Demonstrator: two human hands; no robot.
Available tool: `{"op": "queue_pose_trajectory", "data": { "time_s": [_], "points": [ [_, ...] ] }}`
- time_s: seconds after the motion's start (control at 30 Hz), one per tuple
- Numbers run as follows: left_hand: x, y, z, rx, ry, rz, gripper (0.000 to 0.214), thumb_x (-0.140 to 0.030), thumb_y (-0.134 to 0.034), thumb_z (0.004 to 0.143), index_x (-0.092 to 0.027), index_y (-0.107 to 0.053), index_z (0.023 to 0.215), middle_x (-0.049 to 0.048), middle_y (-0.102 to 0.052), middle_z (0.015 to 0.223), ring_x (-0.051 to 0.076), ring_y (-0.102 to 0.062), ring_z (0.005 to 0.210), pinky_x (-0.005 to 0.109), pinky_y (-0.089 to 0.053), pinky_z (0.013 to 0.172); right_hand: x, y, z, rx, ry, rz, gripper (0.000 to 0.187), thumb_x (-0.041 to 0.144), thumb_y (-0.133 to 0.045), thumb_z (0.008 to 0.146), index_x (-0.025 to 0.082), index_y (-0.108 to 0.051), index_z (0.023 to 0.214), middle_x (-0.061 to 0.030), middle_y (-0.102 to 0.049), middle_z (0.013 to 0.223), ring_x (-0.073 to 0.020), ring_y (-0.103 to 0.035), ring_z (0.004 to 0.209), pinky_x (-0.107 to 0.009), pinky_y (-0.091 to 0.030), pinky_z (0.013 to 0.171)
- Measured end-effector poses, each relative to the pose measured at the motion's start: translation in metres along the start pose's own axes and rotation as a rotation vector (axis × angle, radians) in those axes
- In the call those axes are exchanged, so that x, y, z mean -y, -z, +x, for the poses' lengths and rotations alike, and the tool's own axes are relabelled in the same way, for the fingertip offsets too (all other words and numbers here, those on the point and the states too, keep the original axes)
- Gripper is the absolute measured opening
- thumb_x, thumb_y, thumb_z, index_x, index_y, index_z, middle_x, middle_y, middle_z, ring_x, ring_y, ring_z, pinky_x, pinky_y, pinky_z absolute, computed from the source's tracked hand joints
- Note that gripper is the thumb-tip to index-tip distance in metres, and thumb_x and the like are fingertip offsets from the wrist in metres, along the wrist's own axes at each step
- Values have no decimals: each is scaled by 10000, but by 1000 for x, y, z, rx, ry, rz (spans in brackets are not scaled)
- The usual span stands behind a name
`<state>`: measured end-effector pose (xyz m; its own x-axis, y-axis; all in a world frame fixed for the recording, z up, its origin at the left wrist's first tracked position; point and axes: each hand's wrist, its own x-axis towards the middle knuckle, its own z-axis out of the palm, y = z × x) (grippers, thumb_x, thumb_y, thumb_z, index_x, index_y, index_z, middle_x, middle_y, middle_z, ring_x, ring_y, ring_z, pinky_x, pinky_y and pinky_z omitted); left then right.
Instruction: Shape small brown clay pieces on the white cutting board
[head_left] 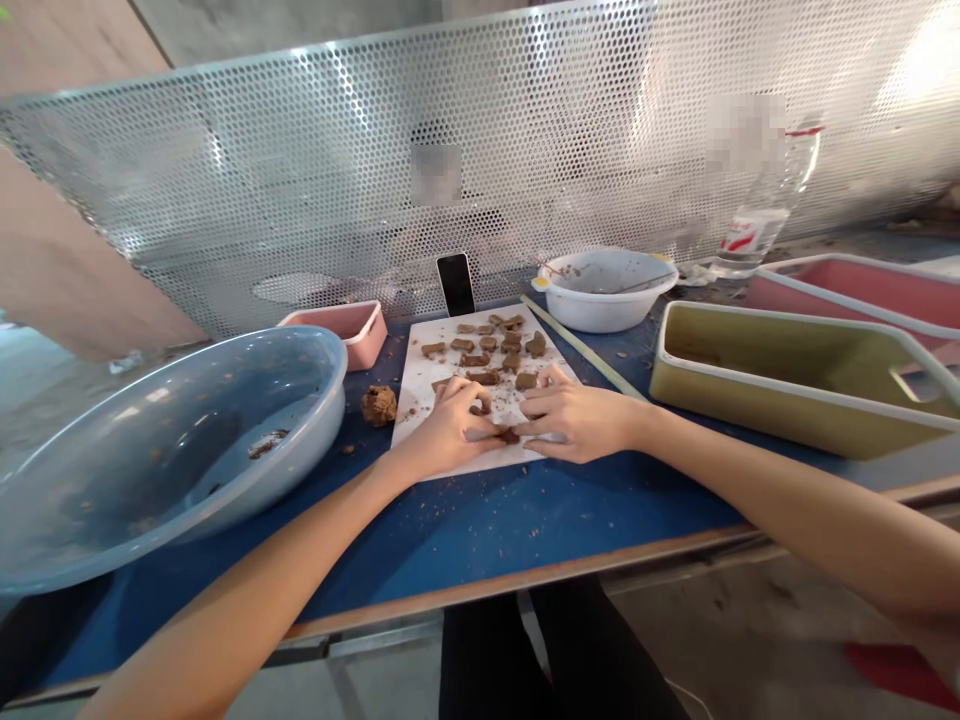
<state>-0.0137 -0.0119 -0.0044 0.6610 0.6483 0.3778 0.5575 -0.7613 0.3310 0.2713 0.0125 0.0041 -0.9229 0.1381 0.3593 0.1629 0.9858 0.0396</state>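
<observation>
Both hands meet low over a white sheet (412,385) on the blue table. Between their fingertips is a small brown clay piece (508,435). My left hand (454,425) pinches it from the left, fingers curled. My right hand (566,415) grips its other side with thumb and fingers bent. Much of the piece is hidden by the fingers. Beyond the hands, several shaped brown clay pieces (487,343) lie in loose rows on the sheet. A rough clay lump (379,405) sits just left of the sheet.
A big blue basin (315,440) stands left, a pink box (367,335) behind it. A phone (456,285) leans against the perforated metal screen (315,180). To the right are a stick (585,350), white basin (607,310), bottle (757,235), olive bin (765,390) and pink bin (862,290).
</observation>
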Motion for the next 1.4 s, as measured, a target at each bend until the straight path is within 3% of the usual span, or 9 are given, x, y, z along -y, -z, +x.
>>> {"op": "queue_pose_trajectory", "data": {
  "time_s": [0.17,0.33,0.5,0.7,0.8,1.0,1.2,1.4],
  "points": [
    [-1,-2,-2,-73,-73,111,189,-474,-810,997,-309,-890,1044,90,-635,1146,294,-526,1170,506,-473,1094,1,4,1,-65,-26,-81,373,277,-468,1136,177,-773,949,-42,-640,867,-184,-505,803,-418,-281,934],
    [1,-2,-2,-73,-20,127,292,-536,-838,955,-264,-882,1050,109,-621,1146,318,-510,1169,509,-498,1089,0,3,0,-24,-47,-70,350,312,-484,1139,200,-810,1083,-50,-661,904,-186,-512,809,-416,-287,925],
    [0,-2,-3,2,6,62,178,-450,-791,1008,-301,-888,1021,105,-614,1166,314,-494,1210,522,-505,1118,2,0,1,39,-55,-3,330,328,-544,1122,201,-813,979,-43,-651,883,-192,-541,825,-408,-314,927],
    [-4,-2,-2,-16,12,66,188,-456,-805,1000,-296,-881,1063,95,-618,1143,310,-510,1191,512,-489,1110,4,1,2,-18,-58,-85,386,327,-465,1160,173,-787,1013,-57,-648,901,-195,-522,828,-417,-293,915],
    [-4,-2,-2,-30,3,68,196,-462,-793,1009,-289,-882,1033,98,-624,1128,313,-513,1191,510,-490,1100,3,0,2,19,-55,-65,386,314,-483,1157,182,-776,944,-45,-643,875,-186,-511,808,-410,-296,913],
    [-2,-4,-3,-39,22,59,205,-453,-822,988,-258,-877,1021,106,-617,1143,318,-502,1198,515,-495,1105,4,-16,2,-19,-234,-63,369,510,-658,1089,172,-779,1000,-69,-709,955,-227,-606,917,-409,-323,916],
    [-2,-6,-2,-29,22,33,192,-427,-808,998,-244,-865,1018,112,-604,1185,321,-504,1211,526,-504,1104,5,-32,6,-84,-312,8,301,427,-678,1081,180,-784,946,-47,-720,903,-198,-615,848,-407,-329,904],
    [3,-5,-2,-28,42,30,192,-440,-840,965,-249,-851,960,111,-616,1190,329,-513,1219,560,-499,1107,9,-24,8,-78,-341,39,265,402,-693,1065,183,-785,949,-45,-714,887,-201,-615,849,-407,-318,912]
  ]
}}
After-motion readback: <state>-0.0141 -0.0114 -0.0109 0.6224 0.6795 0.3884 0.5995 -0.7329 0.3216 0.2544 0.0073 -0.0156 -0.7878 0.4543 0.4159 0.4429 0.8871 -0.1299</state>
